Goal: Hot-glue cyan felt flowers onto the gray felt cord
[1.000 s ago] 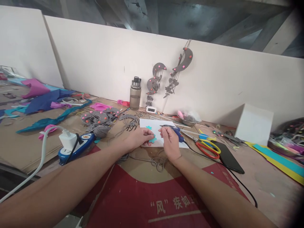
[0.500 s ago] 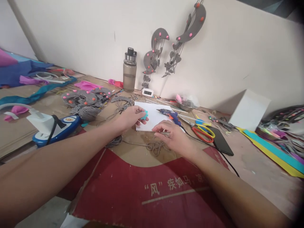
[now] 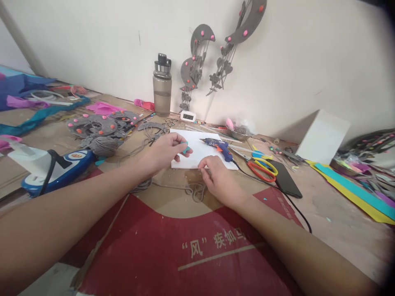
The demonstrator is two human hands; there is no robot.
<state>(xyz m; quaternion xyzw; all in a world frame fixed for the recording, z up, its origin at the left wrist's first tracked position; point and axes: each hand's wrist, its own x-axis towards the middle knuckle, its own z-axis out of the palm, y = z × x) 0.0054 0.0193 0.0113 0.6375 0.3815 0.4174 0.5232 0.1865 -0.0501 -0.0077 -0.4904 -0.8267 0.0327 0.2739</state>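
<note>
Find the power strip [image 3: 84, 158] at far left, then the grey yarn ball [image 3: 101, 146], near but apart from both hands; come next to the left hand [image 3: 165, 151], reaching in over the white sheet [image 3: 197, 152] and pinching a small teal piece [image 3: 186, 149] between thumb and fingers, apparently just above the sheet; cannot tell the full outline, with fingertips covering part of it; judging by look, probably thin and very light, soft enough to bend under a hard squeeze, hardly slippery, perhaps liable to crease or tear at any narrow part; best held lightly by the rim, with the flat face left free; further right, see the right hand [image 3: 218, 179] at the sheet's near edge, fingers curled with thumb close to the index finger; cannot tell whether pressed together or slightly parted, nor see anything held; just beyond, note the glue gun [image 3: 218, 145] lying on the sheet, nozzle pointing left and better kept clear of fingers; last, scissors [image 3: 245, 156] and a dark phone [image 3: 288, 184].
</note>
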